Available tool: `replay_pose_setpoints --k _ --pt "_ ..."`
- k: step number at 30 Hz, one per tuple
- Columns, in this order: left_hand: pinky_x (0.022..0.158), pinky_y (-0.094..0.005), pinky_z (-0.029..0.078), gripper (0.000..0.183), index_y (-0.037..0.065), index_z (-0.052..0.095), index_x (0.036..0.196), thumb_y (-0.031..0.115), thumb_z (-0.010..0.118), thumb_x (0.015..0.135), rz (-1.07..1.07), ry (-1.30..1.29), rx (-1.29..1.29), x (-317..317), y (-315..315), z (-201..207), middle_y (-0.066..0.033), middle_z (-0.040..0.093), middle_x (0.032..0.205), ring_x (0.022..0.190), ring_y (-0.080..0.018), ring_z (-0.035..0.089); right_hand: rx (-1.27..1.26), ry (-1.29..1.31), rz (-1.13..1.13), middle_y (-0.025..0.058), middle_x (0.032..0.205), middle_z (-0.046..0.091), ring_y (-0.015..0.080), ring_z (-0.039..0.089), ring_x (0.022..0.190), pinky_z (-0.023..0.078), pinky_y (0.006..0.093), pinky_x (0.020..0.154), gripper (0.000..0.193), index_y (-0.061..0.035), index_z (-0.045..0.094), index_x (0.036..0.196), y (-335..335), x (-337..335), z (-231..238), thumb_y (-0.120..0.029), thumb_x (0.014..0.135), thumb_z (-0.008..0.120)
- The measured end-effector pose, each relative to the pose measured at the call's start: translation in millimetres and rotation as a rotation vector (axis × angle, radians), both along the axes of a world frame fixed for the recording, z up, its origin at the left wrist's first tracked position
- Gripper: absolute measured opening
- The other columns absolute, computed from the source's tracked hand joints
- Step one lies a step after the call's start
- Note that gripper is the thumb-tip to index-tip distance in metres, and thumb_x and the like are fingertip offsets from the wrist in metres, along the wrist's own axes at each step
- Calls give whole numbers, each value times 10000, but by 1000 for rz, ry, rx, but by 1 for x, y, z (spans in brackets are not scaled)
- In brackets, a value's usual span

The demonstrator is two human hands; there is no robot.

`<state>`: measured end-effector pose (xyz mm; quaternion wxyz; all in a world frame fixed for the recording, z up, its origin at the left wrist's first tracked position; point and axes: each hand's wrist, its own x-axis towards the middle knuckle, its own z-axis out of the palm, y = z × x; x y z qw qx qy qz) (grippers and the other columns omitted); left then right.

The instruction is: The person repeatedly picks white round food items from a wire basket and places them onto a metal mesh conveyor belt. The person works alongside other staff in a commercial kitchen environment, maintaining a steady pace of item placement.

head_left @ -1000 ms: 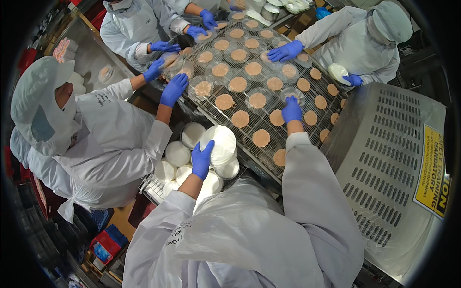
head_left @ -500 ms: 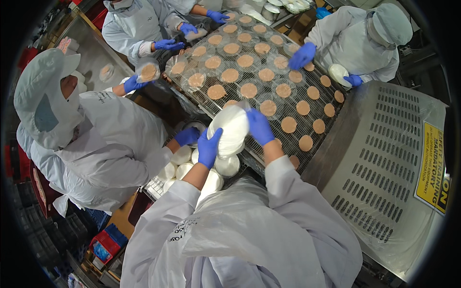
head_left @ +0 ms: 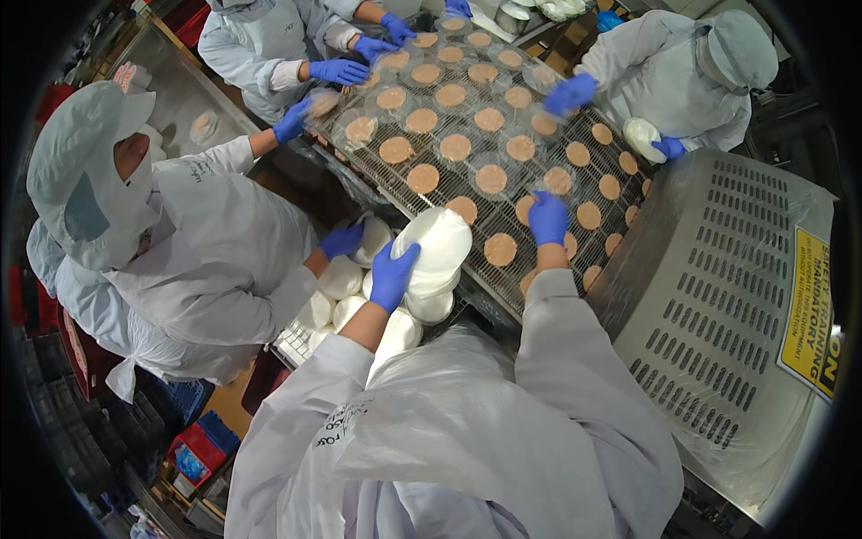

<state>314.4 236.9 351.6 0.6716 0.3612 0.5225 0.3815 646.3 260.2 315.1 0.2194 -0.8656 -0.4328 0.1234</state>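
My left hand (head_left: pixel 392 274) grips a thick stack of white round film sheets (head_left: pixel 435 241) over the near edge of a wire-mesh conveyor (head_left: pixel 395 199). Round pinkish-brown patties (head_left: pixel 423 178) cover the mesh, and many lie under clear film. Reaching over the belt, my right hand (head_left: pixel 548 218) has its fingers closed at the edge of a film-covered patty (head_left: pixel 558 180). A thin clear film sheet appears to be at its fingertips, though they are mostly hidden. Several more white film stacks (head_left: pixel 341 278) sit beside my left forearm.
A co-worker at left holds a patty (head_left: pixel 321 103) near the belt's corner. Other gloved hands (head_left: pixel 339 72) work along the far side. Across the belt at right, another person holds a white film stack (head_left: pixel 645 139). A slotted metal cover (head_left: pixel 718 269) stands right of the belt.
My right hand has moved right from the stack to over the belt. The patties have shifted away from me. The left co-worker's held patty has moved toward the belt.
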Motion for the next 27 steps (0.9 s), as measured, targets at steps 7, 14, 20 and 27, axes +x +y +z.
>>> replay_pose_setpoints --k 7,14,20,27 --pt "716 -269 490 339 -42 616 1038 168 714 790 54 51 53 9 5 -6 -84 655 925 791 -132 606 16 508 436 232 899 622 380 603 860 482 403 777 374 -8 590 1021 -9 -137 15 -327 827 610" --pt "766 -283 494 405 -53 590 1094 176 719 787 140 129 -42 -11 -8 -27 -99 650 975 844 -160 618 190 685 -114 180 768 657 252 626 673 493 367 629 256 -16 677 904 13 -3 16 -244 790 657" --pt "783 -286 490 407 -55 584 1108 170 711 793 92 48 -86 -13 -12 -43 -105 645 996 861 -165 617 -167 -568 71 179 996 650 335 631 834 490 426 753 257 -25 643 1017 -11 112 -76 -144 839 502" --pt "789 -278 480 405 -58 589 1107 170 709 795 59 101 -21 -6 2 -43 -101 645 998 863 -154 608 -77 -297 206 218 1196 550 339 520 1126 427 387 948 332 -64 593 1142 -50 -10 -98 -83 832 476"
